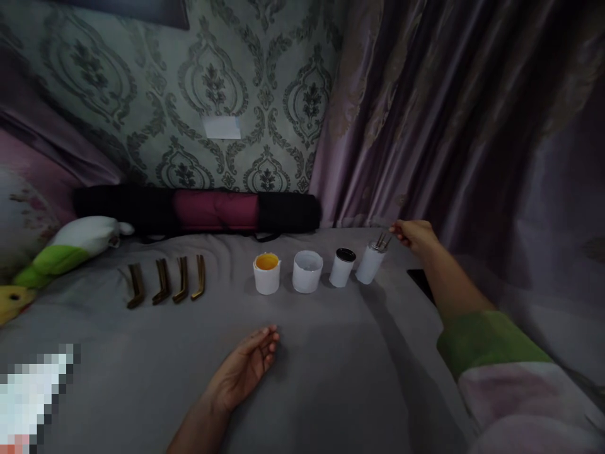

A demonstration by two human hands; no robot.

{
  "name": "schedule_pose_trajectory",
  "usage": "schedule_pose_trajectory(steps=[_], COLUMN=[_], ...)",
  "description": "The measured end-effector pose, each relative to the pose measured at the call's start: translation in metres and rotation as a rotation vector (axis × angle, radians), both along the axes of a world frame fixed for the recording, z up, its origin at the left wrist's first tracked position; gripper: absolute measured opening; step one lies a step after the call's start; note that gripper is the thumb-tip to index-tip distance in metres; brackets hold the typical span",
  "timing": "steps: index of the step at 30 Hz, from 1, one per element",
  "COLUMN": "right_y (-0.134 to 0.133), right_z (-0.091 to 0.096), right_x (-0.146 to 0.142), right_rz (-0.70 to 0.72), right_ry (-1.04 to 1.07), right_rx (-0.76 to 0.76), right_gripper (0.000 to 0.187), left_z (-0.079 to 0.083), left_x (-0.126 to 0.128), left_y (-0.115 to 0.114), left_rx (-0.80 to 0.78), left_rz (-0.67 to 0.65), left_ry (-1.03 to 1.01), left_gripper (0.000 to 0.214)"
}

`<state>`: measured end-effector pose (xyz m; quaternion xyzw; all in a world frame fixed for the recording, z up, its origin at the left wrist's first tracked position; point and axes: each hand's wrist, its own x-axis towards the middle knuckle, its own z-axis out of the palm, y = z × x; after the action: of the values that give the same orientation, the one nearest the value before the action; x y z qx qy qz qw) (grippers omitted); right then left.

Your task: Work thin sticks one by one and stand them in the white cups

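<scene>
My left hand rests low over the grey sheet, palm turned inward, its fingers loosely curled and holding nothing. On the right, my right hand is raised with its fingers pinched together, just beside a tall white container with several thin metallic sticks standing up from it. Whether the pinch holds anything is too small to see. Left of that container stand a white cup with a dark top, a wider white cup and a white cup with yellow-orange inside.
Several bent brass-coloured pieces lie in a row on the grey sheet at left. A black and maroon roll lies along the wall. A plush toy is at far left, and a dark flat object lies under my right forearm.
</scene>
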<state>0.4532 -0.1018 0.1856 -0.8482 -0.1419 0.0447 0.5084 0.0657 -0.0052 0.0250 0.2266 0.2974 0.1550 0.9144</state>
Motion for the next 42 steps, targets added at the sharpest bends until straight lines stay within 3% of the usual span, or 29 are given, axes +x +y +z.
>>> schedule_pose_trajectory(steps=[13,22,30,34,42], right_y=[-0.033,-0.046,-0.031,-0.012,0.038], right_z=[-0.015,-0.055,-0.111,-0.134,-0.147], right_x=[-0.038,-0.076,-0.132,-0.165,-0.226], right_rz=[-0.080,-0.052,0.045,0.187,0.315], right_ry=[0.343,0.638,0.900,0.983,1.017], right_rx=[0.531,0.707,0.627,0.568,0.456], right_gripper=[0.018,0.026,0.017,0.012,0.014], left_z=[-0.002,-0.006,-0.008,-0.008,-0.006], left_x=[-0.002,-0.006,-0.007,-0.008,-0.008], left_y=[0.001,0.003,0.005,0.006,0.006], left_rx=[-0.010,-0.013,-0.004,0.002,-0.001], left_rz=[-0.007,-0.017,-0.014,-0.016,-0.011], left_ry=[-0.042,-0.120,-0.167,-0.159,-0.174], left_gripper=[0.012,0.011,0.011,0.012,0.013])
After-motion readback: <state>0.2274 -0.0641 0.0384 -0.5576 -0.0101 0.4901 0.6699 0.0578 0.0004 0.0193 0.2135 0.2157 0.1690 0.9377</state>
